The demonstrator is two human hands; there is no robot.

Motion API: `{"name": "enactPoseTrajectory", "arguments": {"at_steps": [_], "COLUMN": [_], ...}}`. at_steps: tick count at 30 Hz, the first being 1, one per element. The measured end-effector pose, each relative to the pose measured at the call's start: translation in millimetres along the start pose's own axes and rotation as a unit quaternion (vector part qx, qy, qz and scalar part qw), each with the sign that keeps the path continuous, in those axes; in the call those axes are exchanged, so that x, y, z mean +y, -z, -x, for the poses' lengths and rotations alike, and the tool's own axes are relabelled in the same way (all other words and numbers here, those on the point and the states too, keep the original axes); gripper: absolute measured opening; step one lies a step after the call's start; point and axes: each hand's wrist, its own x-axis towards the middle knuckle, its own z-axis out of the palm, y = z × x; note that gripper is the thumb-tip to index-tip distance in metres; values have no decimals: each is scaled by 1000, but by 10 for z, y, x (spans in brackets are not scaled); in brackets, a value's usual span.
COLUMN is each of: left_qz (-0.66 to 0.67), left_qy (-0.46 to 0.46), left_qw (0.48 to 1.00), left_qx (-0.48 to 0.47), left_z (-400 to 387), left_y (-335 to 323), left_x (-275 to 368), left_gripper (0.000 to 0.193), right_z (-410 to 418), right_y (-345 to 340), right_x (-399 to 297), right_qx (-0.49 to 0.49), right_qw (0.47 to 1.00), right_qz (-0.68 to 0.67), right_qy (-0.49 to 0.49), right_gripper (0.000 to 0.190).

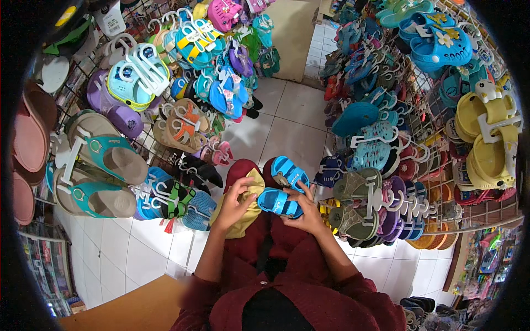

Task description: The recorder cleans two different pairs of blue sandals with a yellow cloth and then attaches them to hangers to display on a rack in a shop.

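My left hand (234, 203) holds a bunched yellow cloth (240, 227) above my lap, its fingers curled with the thumb toward the sandals. In my right hand (309, 212) is a pair of blue children's strap sandals (276, 199), which bear lettering on their straps. One sandal lies across my fingers near the cloth. The other is farther out, over my right knee, with its brownish insole showing. The sandals' near ends almost touch the cloth's edge.
Wire-grid racks of hanging footwear rise on both sides. Beige-and-teal sandals (103, 165) hang at left; olive sandals (358, 202) and yellow clogs (490, 136) hang at right. White floor tiles (285, 124) run ahead between the racks. A brown board (132, 304) lies at lower left.
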Motion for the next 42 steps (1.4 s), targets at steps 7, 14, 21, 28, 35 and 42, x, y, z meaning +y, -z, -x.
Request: {"name": "enactPoseTrajectory", "arguments": {"at_steps": [7,14,21,28,35,42], "left_qz": [74,60,-310,-297,-168,-361], "left_qy": [3,9,-138,-109,-72,-64], "left_qw": [997,998,940,945,983,930], "left_qx": [29,20,-37,-82,27,6], "left_z": [35,37,-59,-112,-125,-302], "left_y": [-7,35,107,140,94,65], "left_x": [-73,-74,-103,7,-101,-144], "left_gripper": [40,36,29,29,33,36], "right_z": [-10,-18,-16,0,-27,-67], "right_y": [-8,-24,-13,-36,-8,34], "right_x": [-60,-88,-40,-14,12,-7], "right_qx": [-19,3,-19,-4,3,-25], "right_qw": [999,999,1000,1000,1000,1000], "right_qz": [28,34,21,8,-20,13], "right_qy": [-22,-13,-3,-13,-6,14], "right_gripper": [51,47,49,49,49,47]}}
